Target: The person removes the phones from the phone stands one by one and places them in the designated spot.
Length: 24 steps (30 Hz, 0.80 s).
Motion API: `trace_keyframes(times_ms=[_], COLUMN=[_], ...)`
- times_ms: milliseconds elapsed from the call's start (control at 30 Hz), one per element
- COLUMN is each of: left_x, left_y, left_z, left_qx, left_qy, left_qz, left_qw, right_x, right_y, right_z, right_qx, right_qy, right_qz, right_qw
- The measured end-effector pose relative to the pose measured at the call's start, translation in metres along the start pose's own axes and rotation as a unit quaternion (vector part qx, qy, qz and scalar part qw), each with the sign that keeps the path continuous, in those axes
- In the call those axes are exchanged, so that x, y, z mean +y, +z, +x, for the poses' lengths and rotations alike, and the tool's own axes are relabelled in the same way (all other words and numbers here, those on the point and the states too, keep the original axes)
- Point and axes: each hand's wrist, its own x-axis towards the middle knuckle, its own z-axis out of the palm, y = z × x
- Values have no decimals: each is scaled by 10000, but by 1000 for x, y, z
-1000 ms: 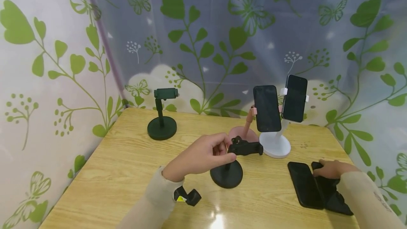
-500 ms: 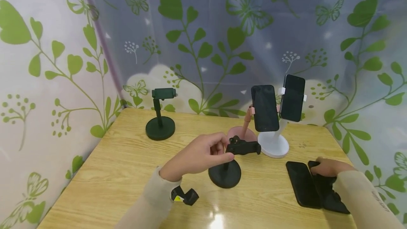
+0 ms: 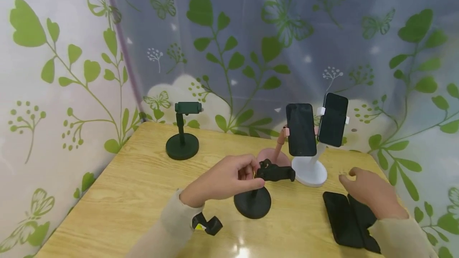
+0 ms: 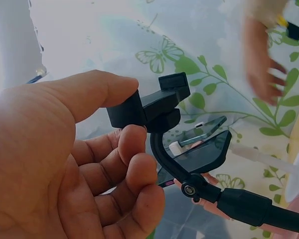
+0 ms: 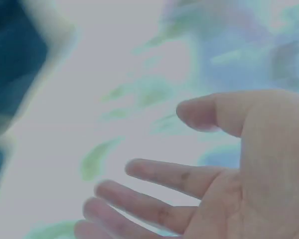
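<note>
My left hand (image 3: 229, 176) pinches the end of the clamp of a black phone stand (image 3: 252, 204) between thumb and index finger. The left wrist view shows the clamp (image 4: 164, 99) on its bent neck, with no phone in it. My right hand (image 3: 371, 190), fingers loosely extended and holding nothing in the right wrist view (image 5: 189, 189), is over two dark phones lying side by side. The left phone (image 3: 342, 220) shows nearly whole. The right phone (image 3: 362, 210) is partly covered by my hand and sleeve.
Behind the black stand, a pink stand (image 3: 281, 146) and a white stand (image 3: 310, 172) each hold an upright phone, close together. A dark green phone stand (image 3: 182, 146) with no phone is at the back left of the wooden table (image 3: 140, 198). Patterned curtains (image 3: 244, 23) enclose the table.
My right hand has let go of the right-hand phone and lifted off it, moving up and left. My left hand stays on the black stand's clamp. The head view has tilted slightly.
</note>
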Motion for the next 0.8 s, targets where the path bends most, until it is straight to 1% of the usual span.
trace_keyframes(times_ms=[33,67,100,133,167,200,233,300,333,367,400,433,500,533,567,667,700,767,800], left_x=[0,0,0,0,0,1,1,1,1,1,2,1,1,1,1,0,0,0,1], left_y=[0,-1,-1,-1,-1,-1,-2,-3,-2,-2,-2,-2,-3,-3,-3,-4,-5,-6,-6], left_z=[-1,-2,-3,-3,-4,-4,-3,-3,-2,-2,-1,-1,-1,-1,-1,-1,-2,-4,-5], left_qx=[-7,-15,-28,-42,-53,-56,-53,-49,-43,-47,-47,-52,-61,-61,-67,-42,-33,-14,-7], left_qy=[-6,2,20,41,67,87,98,125,144,168,177,191,231,258,278,326,322,308,294], left_qz=[4,7,5,0,-8,3,24,69,93,105,120,133,157,186,191,248,252,242,229], left_qw=[10000,10000,10000,10000,10000,9999,9999,9999,9998,9998,9998,9997,9996,9995,9994,9992,9992,9992,9993], right_x=[-22,-44,-64,-82,-98,-111,-122,-139,-144,-148,-151,-152,-154,-154,-154,-157,-159,-163,-165], right_y=[-3,-6,-7,-7,-7,-6,-5,-3,-3,-3,-3,-2,0,1,2,5,6,9,11], right_z=[-10,-21,-33,-43,-52,-59,-64,-70,-72,-73,-73,-74,-75,-75,-75,-74,-74,-75,-75], right_qx=[322,711,1186,1683,2205,2706,3135,3754,3941,4037,4100,4135,4165,4164,4096,3910,3857,3690,3633], right_qy=[-217,-506,-886,-1293,-1720,-2152,-2550,-3196,-3431,-3623,-3769,-3877,-4028,-4083,-4117,-4253,-4302,-4395,-4454], right_qz=[115,265,447,661,899,1108,1291,1567,1683,1748,1764,1746,1690,1634,1605,1606,1576,1510,1490], right_qw=[9992,9958,9880,9750,9559,9318,9056,8558,8358,8217,8116,8051,7973,7957,7981,8003,8008,8049,8046])
